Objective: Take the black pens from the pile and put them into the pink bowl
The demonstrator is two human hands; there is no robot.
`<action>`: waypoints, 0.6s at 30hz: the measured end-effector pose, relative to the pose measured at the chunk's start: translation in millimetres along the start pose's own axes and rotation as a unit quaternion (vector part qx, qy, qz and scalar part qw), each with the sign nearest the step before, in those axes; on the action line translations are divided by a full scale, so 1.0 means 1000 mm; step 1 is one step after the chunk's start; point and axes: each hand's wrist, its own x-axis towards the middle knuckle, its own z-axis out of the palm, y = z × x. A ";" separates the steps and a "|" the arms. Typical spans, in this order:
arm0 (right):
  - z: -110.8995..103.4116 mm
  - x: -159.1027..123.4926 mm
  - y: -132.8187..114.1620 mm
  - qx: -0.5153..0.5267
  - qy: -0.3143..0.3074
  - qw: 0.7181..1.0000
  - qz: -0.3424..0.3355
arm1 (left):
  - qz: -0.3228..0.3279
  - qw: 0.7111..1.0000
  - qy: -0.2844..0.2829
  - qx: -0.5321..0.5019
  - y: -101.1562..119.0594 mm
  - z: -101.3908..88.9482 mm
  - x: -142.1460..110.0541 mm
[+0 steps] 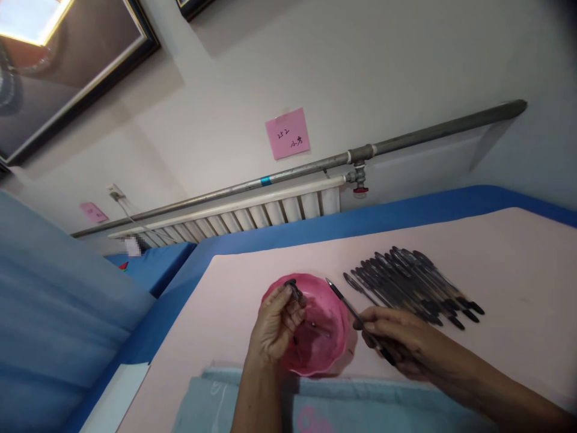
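Left fingers [280, 300] pinch a small dark piece [294, 291] above a scalloped bowl [321, 294], right fingers [379, 327] a slim pen [347, 305].

Left hand [273, 328] over pink bowl [334, 304], gripping dark piece [295, 290], probably pen cap. Right of bowl: right hand [401, 337] holding pen [347, 305]; row of pens [401, 279].

We look through one head-worn camera, set above the near side of the pink tabletop [505, 264] and facing forward and down. The left hand [276, 325] and right hand [401, 340] are close before us, in the near part. Farther off we take in the wall [406, 72], its pipe [433, 129] slanting up rightward in our tilted view, and a blue curtain [58, 313] at left.
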 end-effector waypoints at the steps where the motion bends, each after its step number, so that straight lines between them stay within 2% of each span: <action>1: 0.000 0.001 0.001 -0.003 -0.001 1.000 -0.003 | 0.002 1.000 0.005 -0.009 0.000 0.000 0.001; 10: -0.003 0.003 0.004 -0.018 -0.006 1.000 0.002 | -0.028 0.996 0.052 -0.062 0.002 0.002 0.002; 18: -0.001 0.001 0.003 -0.012 -0.003 1.000 0.002 | -0.039 0.997 0.032 -0.052 0.002 0.003 0.001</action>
